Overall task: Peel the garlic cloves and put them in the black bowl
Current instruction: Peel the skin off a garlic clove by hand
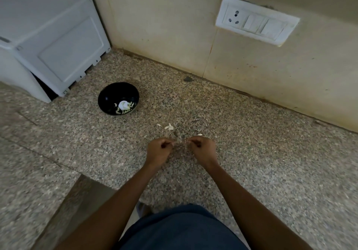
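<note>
**Head view: peeling a clove between both hands, bowl off to the left**

We hold both hands close together over the speckled granite tabletop [251, 152], fingers curled inward. The left hand [159, 149] and the right hand [202, 148] each seem to pinch something small at the fingertips, most likely one garlic clove and its skin, though the piece itself is too small and blurred for us to make out. So we judge both hands to be grasping, not released, and we cannot tell which one holds the clove and which the skin.

The black bowl [108, 96] stands well apart, up and to the left, near the white appliance [48, 42]. Inside it lie pale peeled cloves [119, 110] around a white garlic bulb [123, 104]. A few white skin scraps [169, 127] lie on the tabletop just beyond our hands.

To do this step well, we think one hand should keep the clove steady while the other pulls the skin away from one end in a long strip. We should check that no papery bits cling before the clove goes in the bowl, and let the skins drop on the tabletop rather than carry them over.
</note>
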